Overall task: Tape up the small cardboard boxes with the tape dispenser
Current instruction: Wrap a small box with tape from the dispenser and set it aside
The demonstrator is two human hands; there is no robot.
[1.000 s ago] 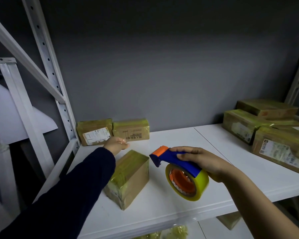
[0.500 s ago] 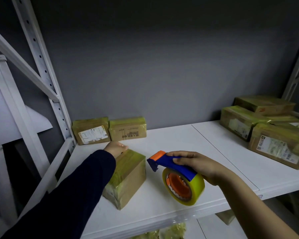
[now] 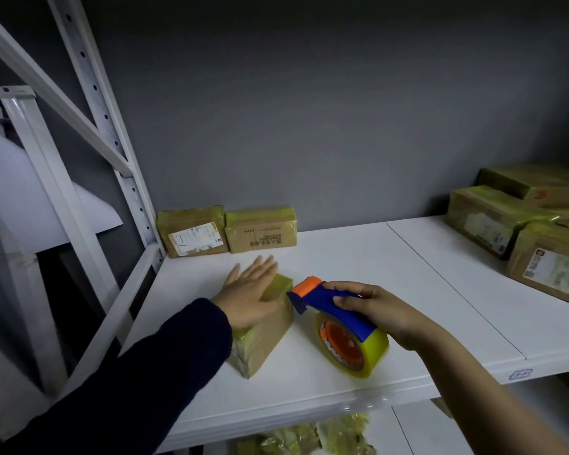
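On the white metal shelf [image 3: 358, 257], the left hand [image 3: 248, 295] lies flat, fingers spread, atop one brown taped cardboard box [image 3: 263, 336] running front-to-back. Just right, the right hand [image 3: 381, 311] grips the blue-and-orange tape dispenser with its yellow roll [image 3: 339, 320], orange cutter pointing at the box. Two more boxes [image 3: 227, 231] stand behind.

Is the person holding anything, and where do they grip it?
The right hand holds the tape dispenser by its blue handle. The left hand grips nothing; it rests flat on the small box.
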